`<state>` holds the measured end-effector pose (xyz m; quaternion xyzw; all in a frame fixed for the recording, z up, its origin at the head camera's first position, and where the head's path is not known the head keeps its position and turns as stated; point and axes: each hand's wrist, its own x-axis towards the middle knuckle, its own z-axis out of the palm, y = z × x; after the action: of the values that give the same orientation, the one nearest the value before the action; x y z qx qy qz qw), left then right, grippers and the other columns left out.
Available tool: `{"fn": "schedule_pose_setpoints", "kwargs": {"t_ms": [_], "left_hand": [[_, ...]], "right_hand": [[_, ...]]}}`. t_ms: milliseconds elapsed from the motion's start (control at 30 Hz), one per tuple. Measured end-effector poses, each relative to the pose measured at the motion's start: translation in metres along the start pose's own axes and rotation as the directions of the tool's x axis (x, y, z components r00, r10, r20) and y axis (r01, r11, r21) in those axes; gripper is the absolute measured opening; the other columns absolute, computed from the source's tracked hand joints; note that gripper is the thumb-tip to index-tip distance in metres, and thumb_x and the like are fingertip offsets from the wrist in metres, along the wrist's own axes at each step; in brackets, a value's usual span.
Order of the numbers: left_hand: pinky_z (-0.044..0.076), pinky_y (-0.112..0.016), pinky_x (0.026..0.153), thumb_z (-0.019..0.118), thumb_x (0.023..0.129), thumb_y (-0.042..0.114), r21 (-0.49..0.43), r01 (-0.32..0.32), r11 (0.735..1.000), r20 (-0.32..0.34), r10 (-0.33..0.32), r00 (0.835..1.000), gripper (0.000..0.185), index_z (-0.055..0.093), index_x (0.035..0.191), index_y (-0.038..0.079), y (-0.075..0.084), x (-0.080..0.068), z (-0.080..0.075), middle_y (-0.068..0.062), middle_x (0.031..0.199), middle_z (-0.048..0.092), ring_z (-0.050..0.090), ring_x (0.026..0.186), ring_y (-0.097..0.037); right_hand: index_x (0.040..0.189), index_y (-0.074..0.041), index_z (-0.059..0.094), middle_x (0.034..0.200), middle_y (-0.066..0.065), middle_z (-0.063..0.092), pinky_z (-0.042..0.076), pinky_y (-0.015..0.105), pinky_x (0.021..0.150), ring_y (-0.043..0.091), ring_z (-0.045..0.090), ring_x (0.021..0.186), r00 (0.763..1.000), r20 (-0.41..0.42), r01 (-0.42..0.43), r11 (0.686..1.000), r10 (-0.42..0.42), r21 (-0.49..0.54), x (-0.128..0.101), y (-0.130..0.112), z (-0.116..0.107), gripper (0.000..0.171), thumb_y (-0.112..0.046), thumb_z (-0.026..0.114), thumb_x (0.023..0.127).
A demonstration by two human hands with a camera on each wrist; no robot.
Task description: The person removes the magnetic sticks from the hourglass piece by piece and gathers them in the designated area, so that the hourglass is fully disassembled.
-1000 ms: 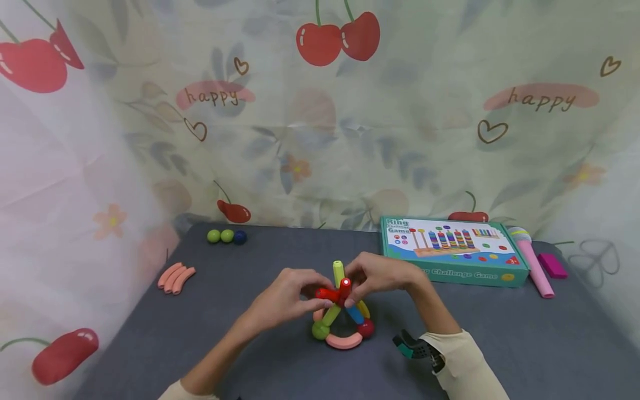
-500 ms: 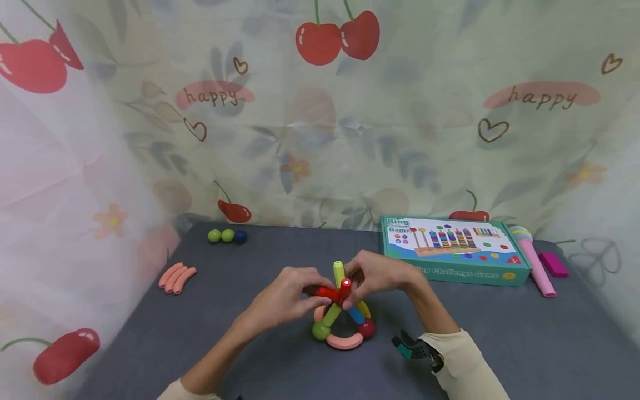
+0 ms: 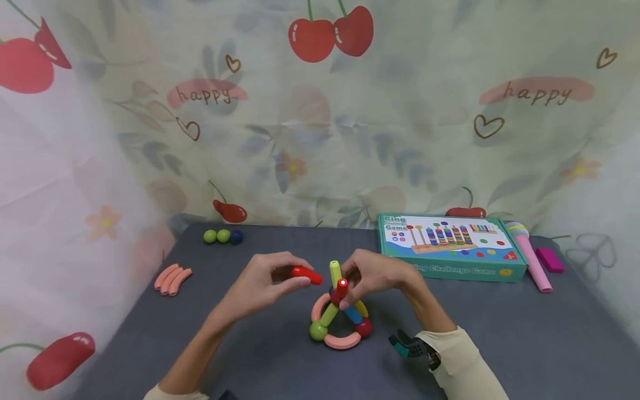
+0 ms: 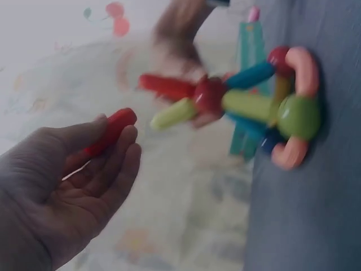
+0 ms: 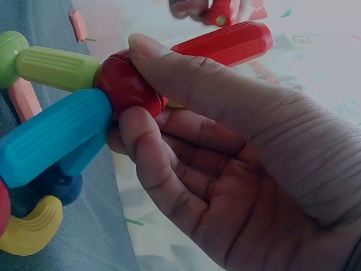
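My left hand (image 3: 265,280) pinches a red stick (image 3: 306,274) between thumb and curled fingers (image 4: 121,148), lifted off the counter (image 3: 500,344) just left of the toy structure (image 3: 339,316) and apart from it. My right hand (image 3: 372,273) is curled round the red ball (image 5: 127,84) at the top of that structure, thumb and forefinger gripping it. From that ball a second red stick (image 5: 228,42) and a lime stick (image 3: 334,272) point upward, while a green stick (image 5: 56,68) and a blue stick (image 5: 53,135) slope down to the base.

The base sits on the dark grey, cloth-like counter: curved salmon pieces (image 3: 340,341) form a ring, joined by a green ball (image 3: 318,331) and a dark red ball (image 3: 364,328). The sticks are ribbed plastic with rounded ends; the balls are smooth and glossy.

Well off to the left lie three more salmon curves (image 3: 172,279) side by side, and further back a row of three small balls (image 3: 223,236), two green and one dark blue, touching. To the right, near my right wrist, is a flat teal cardboard box (image 3: 450,247) printed with rings; beside it are a pink toy microphone (image 3: 531,258) and a magenta block (image 3: 550,259). A cherry-print curtain (image 3: 320,111) hangs behind the counter.
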<state>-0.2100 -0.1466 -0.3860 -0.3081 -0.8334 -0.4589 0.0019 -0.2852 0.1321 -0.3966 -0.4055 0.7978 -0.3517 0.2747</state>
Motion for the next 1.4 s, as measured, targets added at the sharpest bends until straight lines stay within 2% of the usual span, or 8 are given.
{"fn": "schedule_pose_setpoints", "kwargs": {"t_ms": [167,300,500,667,833,1000,1200,1400], "left_hand": [[0.061,-0.023,0.081,0.075,0.098,0.02,0.08,0.106,0.991,-0.019,-0.105,0.994,0.018,0.075,0.115,0.016,-0.008,-0.018,-0.031,-0.003,0.105,0.077,0.074,0.087,-0.008],[0.06,-0.023,0.077,0.075,0.098,0.017,0.142,0.197,0.97,-0.06,-0.19,0.98,0.013,0.074,0.11,0.015,-0.022,-0.035,-0.054,-0.003,0.1,0.077,0.073,0.084,-0.004],[0.054,-0.024,0.07,0.075,0.095,0.016,0.325,0.319,0.89,-0.081,-0.309,0.947,0.012,0.07,0.103,0.008,-0.056,-0.051,-0.077,-0.001,0.089,0.073,0.066,0.08,-0.01],[0.05,-0.024,0.067,0.077,0.092,0.018,0.397,0.371,0.839,-0.031,-0.391,0.92,0.032,0.064,0.114,-0.001,-0.089,-0.052,-0.07,-0.005,0.089,0.067,0.061,0.078,-0.013],[0.041,-0.025,0.06,0.082,0.089,0.017,0.341,0.412,0.845,-0.013,-0.434,0.901,0.039,0.054,0.11,0.0,-0.109,-0.047,-0.058,-0.005,0.081,0.061,0.053,0.068,-0.013],[0.04,-0.025,0.059,0.083,0.09,0.02,0.347,0.419,0.839,-0.026,-0.438,0.898,0.035,0.054,0.098,0.003,-0.111,-0.039,-0.05,-0.003,0.078,0.06,0.052,0.066,-0.012],[0.035,-0.027,0.058,0.081,0.091,0.023,0.409,0.48,0.776,-0.057,-0.503,0.863,0.032,0.053,0.09,0.005,-0.106,-0.035,-0.042,-0.002,0.076,0.05,0.047,0.064,-0.015],[0.035,-0.029,0.06,0.08,0.092,0.025,0.421,0.511,0.75,-0.058,-0.54,0.84,0.033,0.053,0.089,0.007,-0.106,-0.03,-0.039,-0.003,0.077,0.05,0.048,0.065,-0.016]], "right_hand": [[0.092,-0.008,0.077,0.075,-0.005,0.068,0.049,0.02,0.063,0.008,0.058,0.064,1.0,0.009,-0.02,1.0,0.02,0.004,-0.001,-0.001,0.001,0.016,-0.021,0.085,0.087],[0.095,-0.009,0.078,0.078,-0.003,0.071,0.052,0.021,0.065,0.008,0.06,0.067,1.0,0.006,-0.017,1.0,0.017,0.004,0.0,0.0,0.001,0.017,-0.022,0.085,0.088],[0.094,-0.009,0.078,0.077,-0.003,0.071,0.052,0.022,0.065,0.009,0.06,0.066,1.0,0.004,-0.007,1.0,0.007,-0.007,0.0,0.0,-0.001,0.017,-0.023,0.086,0.087],[0.093,-0.009,0.078,0.076,-0.002,0.071,0.051,0.022,0.064,0.008,0.059,0.065,1.0,0.005,-0.002,1.0,0.002,-0.007,-0.001,-0.001,-0.003,0.016,-0.022,0.086,0.088],[0.093,-0.009,0.077,0.075,-0.003,0.069,0.049,0.021,0.064,0.008,0.058,0.064,1.0,0.012,-0.001,1.0,0.001,-0.013,0.0,-0.001,-0.001,0.016,-0.022,0.085,0.088],[0.094,-0.01,0.078,0.076,-0.003,0.069,0.049,0.021,0.064,0.008,0.057,0.065,1.0,0.009,-0.005,1.0,0.005,-0.015,0.001,0.0,0.001,0.017,-0.023,0.085,0.088],[0.094,-0.01,0.078,0.077,-0.003,0.07,0.05,0.021,0.065,0.008,0.058,0.066,1.0,0.008,-0.019,1.0,0.019,-0.011,0.002,0.0,0.002,0.017,-0.024,0.086,0.088],[0.097,-0.01,0.077,0.078,-0.004,0.069,0.05,0.022,0.066,0.01,0.058,0.068,0.999,0.014,-0.044,0.999,0.044,-0.002,0.0,-0.001,0.0,0.019,-0.025,0.085,0.089]]}}
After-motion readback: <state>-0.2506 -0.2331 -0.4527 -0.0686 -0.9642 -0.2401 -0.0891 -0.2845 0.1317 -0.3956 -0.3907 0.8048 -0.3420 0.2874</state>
